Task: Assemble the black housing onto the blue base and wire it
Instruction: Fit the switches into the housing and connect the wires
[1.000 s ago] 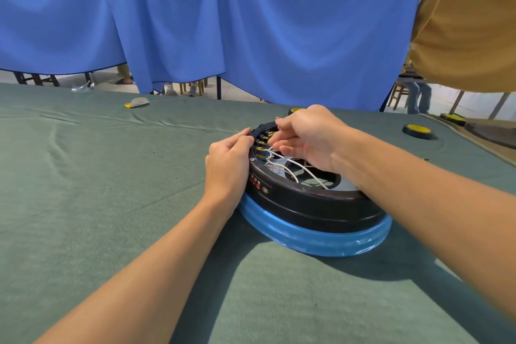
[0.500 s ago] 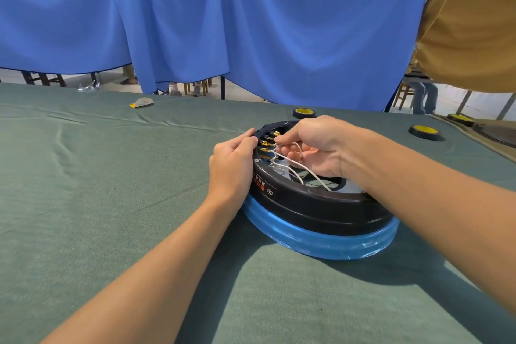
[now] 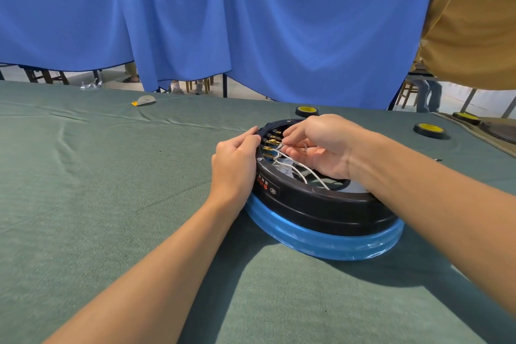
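Our left hand (image 3: 236, 165) grips the black housing (image 3: 321, 204), seated on the blue base (image 3: 321, 244), at nine o'clock; our right hand (image 3: 321, 145) pinches a white wire (image 3: 290, 167); skewed pushing may bend a brass terminal (image 3: 268, 148).

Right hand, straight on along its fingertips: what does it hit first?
Most likely the brass terminals on the inner wall of the black housing. The right hand, pinching a white wire, points at them from close by. The left hand grips the rim just behind. Depth is unclear.
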The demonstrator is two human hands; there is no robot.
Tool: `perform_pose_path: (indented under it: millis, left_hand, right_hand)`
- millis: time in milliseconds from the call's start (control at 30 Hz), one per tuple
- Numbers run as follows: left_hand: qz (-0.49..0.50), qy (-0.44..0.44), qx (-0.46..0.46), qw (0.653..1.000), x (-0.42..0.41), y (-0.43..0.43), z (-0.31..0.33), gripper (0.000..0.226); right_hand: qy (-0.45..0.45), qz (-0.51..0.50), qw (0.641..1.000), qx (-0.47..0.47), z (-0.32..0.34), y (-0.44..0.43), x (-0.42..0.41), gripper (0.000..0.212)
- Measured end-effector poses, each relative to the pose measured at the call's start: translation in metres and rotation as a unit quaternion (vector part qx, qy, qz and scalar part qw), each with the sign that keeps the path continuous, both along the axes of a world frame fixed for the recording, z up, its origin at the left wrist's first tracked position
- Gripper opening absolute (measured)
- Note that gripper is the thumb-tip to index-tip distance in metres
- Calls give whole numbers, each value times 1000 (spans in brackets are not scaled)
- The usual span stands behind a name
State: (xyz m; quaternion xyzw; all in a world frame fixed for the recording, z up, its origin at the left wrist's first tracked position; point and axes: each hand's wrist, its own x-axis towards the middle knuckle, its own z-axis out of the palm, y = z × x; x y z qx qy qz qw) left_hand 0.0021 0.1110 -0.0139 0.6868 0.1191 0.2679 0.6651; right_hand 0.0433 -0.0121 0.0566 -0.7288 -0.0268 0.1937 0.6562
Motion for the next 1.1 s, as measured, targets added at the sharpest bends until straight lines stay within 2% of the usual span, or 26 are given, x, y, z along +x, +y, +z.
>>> perform_pose_path:
  millis: [433, 567, 733, 867, 967, 1100]
  left_hand:
    - [-5, 5, -8, 1000, -2, 0, 2, 39]
    - [-8, 7, -11, 1000, -3, -2, 3, 51]
    - [-5, 2, -11, 1000, -2, -2, 2, 40]
    - [-5, 6, -9, 1000, -3, -2, 3, 45]
    - [-6, 5, -8, 1000, -2, -1, 2, 33]
    - [-10, 5, -8, 1000, -2, -1, 2, 32]
  right_hand:
    - [-7, 14, 1000, -2, -1, -2, 1, 21]
    - [-6, 10, 1000, 9, -2, -3, 2, 22]
    - [-11, 13, 1000, -9, -3, -2, 3, 23]
    - [-18, 23, 999, -18, -3, -2, 3, 22]
    - [-38, 29, 998, -30, -3, -1, 2, 21]
    - [-77, 26, 995, -59, -3, 0, -2, 20]
